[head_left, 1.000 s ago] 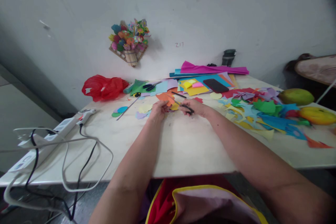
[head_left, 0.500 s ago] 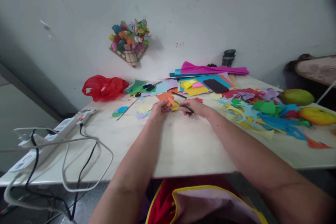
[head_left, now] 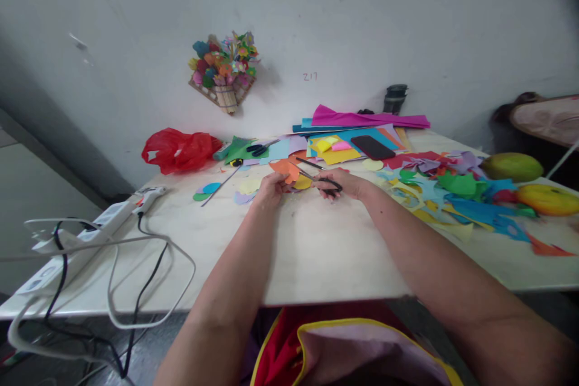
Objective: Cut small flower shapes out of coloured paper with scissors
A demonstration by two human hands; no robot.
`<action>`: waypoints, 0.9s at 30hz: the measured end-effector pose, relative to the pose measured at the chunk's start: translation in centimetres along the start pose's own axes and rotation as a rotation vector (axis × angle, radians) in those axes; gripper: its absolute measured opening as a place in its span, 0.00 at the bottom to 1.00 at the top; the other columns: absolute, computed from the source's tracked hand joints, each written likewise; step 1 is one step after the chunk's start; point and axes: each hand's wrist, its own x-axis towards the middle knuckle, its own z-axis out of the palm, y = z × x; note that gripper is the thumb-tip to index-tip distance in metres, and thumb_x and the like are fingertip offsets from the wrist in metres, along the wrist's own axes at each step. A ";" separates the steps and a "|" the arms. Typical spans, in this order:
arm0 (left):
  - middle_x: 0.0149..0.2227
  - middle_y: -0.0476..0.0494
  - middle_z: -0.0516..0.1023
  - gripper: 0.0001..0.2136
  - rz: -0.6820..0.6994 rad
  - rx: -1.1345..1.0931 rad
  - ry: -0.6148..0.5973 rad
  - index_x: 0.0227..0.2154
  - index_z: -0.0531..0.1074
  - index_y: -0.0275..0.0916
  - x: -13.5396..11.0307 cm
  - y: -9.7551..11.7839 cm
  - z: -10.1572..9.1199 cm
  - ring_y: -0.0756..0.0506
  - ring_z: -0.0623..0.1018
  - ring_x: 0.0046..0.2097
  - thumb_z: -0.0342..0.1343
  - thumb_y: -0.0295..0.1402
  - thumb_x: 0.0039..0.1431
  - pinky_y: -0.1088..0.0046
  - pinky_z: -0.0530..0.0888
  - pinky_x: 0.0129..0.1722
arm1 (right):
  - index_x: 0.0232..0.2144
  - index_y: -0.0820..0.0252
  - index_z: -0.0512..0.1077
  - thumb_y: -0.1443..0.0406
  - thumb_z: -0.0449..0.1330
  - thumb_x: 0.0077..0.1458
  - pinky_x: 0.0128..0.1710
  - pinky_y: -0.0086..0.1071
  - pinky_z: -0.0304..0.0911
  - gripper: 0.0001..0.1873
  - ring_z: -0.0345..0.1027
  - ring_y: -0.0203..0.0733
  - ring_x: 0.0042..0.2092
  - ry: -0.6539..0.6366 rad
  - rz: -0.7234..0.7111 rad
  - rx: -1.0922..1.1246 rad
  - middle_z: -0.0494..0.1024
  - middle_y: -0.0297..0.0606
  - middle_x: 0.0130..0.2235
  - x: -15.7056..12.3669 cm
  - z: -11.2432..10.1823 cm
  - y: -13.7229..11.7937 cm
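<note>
Between the fingers of my left hand (head_left: 272,187) is a piece of orange paper (head_left: 286,169) with a cut, curved outline. My right hand (head_left: 340,183) is closed around the dark handles of a pair of scissors (head_left: 332,186). The scissors' blades point left toward the orange paper; whether they touch it I cannot tell. A yellow paper piece (head_left: 303,182) lies just under and between the two hands. Behind them on the table is a dark, slim pen-like stick (head_left: 309,164).
Paper scraps (head_left: 456,190) spread over the table's right side, near a green-yellow fruit (head_left: 511,166). A phone (head_left: 373,148) rests on coloured sheets at the back. Left are a red plastic bag (head_left: 181,151), a second pair of scissors (head_left: 257,149) and a power strip (head_left: 81,247) with cables.
My right hand has shifted slightly right with the scissors, drawing the blades back a little from the orange paper. My left hand stays nearly in place.
</note>
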 end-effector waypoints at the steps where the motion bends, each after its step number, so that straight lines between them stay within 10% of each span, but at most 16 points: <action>1: 0.26 0.44 0.79 0.07 -0.002 0.012 -0.010 0.27 0.72 0.33 0.0 0.0 0.0 0.48 0.79 0.29 0.59 0.21 0.42 0.71 0.77 0.34 | 0.27 0.62 0.68 0.57 0.63 0.53 0.14 0.23 0.47 0.14 0.62 0.29 0.18 -0.002 0.006 -0.007 0.74 0.33 0.21 0.0 -0.1 0.0; 27: 0.27 0.40 0.80 0.06 -0.094 0.170 -0.094 0.26 0.77 0.30 -0.3 0.3 -0.2 0.45 0.78 0.29 0.60 0.21 0.41 0.69 0.76 0.31 | 0.28 0.62 0.70 0.57 0.64 0.49 0.14 0.24 0.44 0.13 0.61 0.29 0.16 -0.063 0.068 -0.049 0.73 0.32 0.19 -0.1 -0.2 0.0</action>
